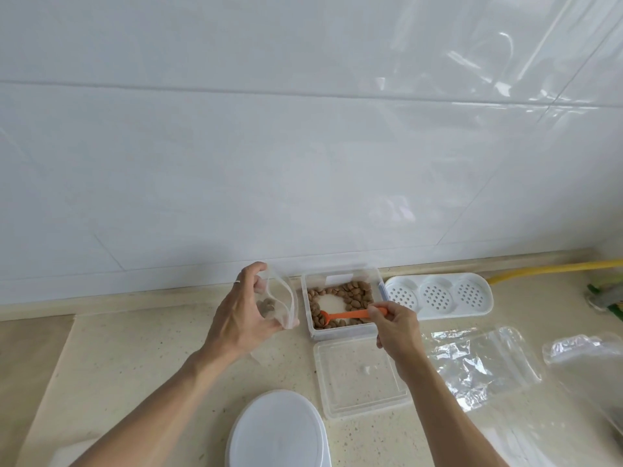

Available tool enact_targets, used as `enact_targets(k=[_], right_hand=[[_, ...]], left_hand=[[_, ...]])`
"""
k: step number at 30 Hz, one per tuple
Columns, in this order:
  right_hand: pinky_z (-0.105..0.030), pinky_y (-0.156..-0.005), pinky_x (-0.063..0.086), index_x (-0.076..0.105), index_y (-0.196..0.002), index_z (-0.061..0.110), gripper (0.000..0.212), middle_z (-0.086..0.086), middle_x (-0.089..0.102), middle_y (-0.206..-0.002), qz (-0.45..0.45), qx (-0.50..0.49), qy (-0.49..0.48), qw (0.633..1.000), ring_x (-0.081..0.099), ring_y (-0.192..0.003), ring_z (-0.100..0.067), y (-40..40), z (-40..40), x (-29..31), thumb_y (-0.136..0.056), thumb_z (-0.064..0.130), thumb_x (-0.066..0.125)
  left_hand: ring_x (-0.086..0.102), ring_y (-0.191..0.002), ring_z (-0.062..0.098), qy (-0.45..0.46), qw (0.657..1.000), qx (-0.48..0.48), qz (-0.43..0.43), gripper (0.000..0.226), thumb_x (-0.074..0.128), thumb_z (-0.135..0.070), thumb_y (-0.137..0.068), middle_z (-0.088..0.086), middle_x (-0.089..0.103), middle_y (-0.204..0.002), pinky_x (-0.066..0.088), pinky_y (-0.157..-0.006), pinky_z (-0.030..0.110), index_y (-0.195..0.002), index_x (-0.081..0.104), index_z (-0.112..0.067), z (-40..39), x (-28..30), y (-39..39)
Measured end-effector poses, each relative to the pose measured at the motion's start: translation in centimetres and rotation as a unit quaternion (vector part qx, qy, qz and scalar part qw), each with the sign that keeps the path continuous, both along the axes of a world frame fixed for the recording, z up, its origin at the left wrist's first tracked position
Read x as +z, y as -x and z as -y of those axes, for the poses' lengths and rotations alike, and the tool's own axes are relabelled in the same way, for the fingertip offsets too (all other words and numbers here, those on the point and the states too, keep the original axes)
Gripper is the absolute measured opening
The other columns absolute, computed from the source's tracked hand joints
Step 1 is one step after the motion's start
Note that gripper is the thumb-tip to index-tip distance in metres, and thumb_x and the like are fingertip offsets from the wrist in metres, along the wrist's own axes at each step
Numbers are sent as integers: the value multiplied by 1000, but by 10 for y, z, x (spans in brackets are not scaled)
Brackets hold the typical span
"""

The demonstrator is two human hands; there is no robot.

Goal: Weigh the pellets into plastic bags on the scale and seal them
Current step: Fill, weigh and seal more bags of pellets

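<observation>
Left fingers (251,284): curled round the mouth of a clear bag (281,303), thumb on top, holding it open and upright above the tabletop (141,358).
Left hand (241,313): ring on one finger; just left of the box.
Bag: a few brown pellets (268,306) at the bottom.
Right fingers (379,313): pinching the handle end of an orange spoon (350,314).
Right hand (396,332): over the box's near right corner.
Spoon: lying across the box, bowl down among the loose pellets at the left side.
Box (340,299): clear, open, near the tabletop's back edge; pellets ringed round a bare patch of floor.
Lid (357,375): clear, flat on the tabletop, just in front of the box.
Scale (278,433): white, round-topped, at the near edge.
Tray (438,294): white, three perforated wells, right of the box.
Spare bags (478,365): clear, crinkled, toward the right edge.
Hose (556,267): yellow, along the back edge at right.
</observation>
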State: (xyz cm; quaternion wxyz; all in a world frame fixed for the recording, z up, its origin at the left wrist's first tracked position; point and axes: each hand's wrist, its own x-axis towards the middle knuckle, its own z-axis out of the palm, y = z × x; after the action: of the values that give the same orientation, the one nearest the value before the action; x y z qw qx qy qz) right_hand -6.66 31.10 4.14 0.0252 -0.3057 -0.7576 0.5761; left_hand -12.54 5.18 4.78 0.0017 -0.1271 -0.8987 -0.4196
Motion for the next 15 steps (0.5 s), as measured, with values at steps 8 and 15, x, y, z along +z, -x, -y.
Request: enact_targets(k=[8, 15], right_hand=[[-23, -41, 37, 69, -94, 7, 7, 4, 62, -51, -4, -107, 82, 991, 39, -41, -12, -8, -9, -2, -95, 11, 63], [-22, -39, 32, 65, -98, 3, 10, -13, 76, -87, -35, -154, 147, 977, 34, -41, -13, -18, -32, 15, -97, 11, 59]], left_hand=[[59, -86, 20, 149, 988, -18, -45, 90, 81, -51, -62, -1, 53, -105, 46, -75, 32, -133, 29, -30, -13, 7, 6], [60, -90, 22, 311, 947, -74, -35, 77, 70, -51, -69, -1, 55, -104, 41, -73, 33, -129, 29, -27, -45, 14, 21]])
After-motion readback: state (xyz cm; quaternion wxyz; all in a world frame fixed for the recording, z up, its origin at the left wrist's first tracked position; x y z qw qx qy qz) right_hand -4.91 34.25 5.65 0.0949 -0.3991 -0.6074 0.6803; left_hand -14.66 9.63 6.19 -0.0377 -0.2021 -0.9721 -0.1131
